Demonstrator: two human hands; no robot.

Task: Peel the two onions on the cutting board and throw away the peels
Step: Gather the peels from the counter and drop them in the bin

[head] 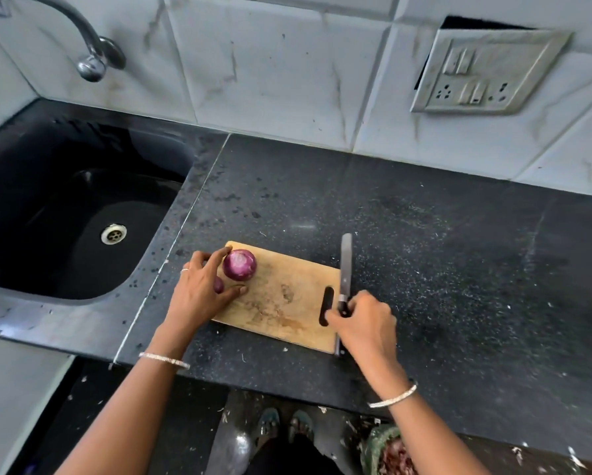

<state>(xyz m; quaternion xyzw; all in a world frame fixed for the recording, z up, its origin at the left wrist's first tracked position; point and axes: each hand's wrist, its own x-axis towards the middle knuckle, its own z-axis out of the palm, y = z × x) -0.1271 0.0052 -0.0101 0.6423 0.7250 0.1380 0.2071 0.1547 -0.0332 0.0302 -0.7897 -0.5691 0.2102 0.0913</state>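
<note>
A wooden cutting board (287,296) lies on the black counter. One purple onion (239,265) sits at its far left corner, its skin shiny. My left hand (202,289) reaches over the board's left end, index fingertip touching that onion, thumb resting on the board. A second onion (218,285) peeks out from under this hand, mostly hidden. My right hand (363,320) grips the dark handle of a knife (345,265) that lies along the board's right edge, blade pointing away from me.
A black sink (65,214) with a drain and a tap (92,56) lies to the left. A tiled wall with a socket plate (486,73) stands behind. Below the counter edge, a green bin (387,450) holds purple peels beside my feet.
</note>
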